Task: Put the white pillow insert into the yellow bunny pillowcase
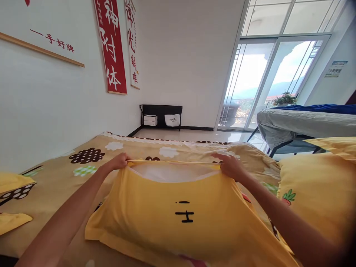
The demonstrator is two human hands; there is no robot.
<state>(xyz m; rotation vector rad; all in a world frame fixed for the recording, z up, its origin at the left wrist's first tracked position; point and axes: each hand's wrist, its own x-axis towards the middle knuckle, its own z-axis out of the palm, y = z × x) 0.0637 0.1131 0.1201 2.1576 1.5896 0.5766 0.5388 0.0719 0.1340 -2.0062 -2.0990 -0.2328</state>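
Observation:
A yellow pillowcase (155, 207) with dark lettering lies before me, bulging over a white pillow (167, 173) that shows through its far opening. The opening's edge is stretched straight between my hands. My left hand (121, 161) is closed round the left corner of that edge. At the right corner, my right hand (230, 167) grips the fabric with thumb and lower fingers, its index finger stretched out to the left. Under the pillowcase is a tan bed cover (63, 189) with cloud and dotted patterns.
A yellow pillow (314, 181) with a carrot print lies at right, and yellow fabric (15, 181) at left. Beyond the bed stands a low black rack (161, 110) against the wall. A covered table (311, 120) stands near the sliding glass door (247, 81).

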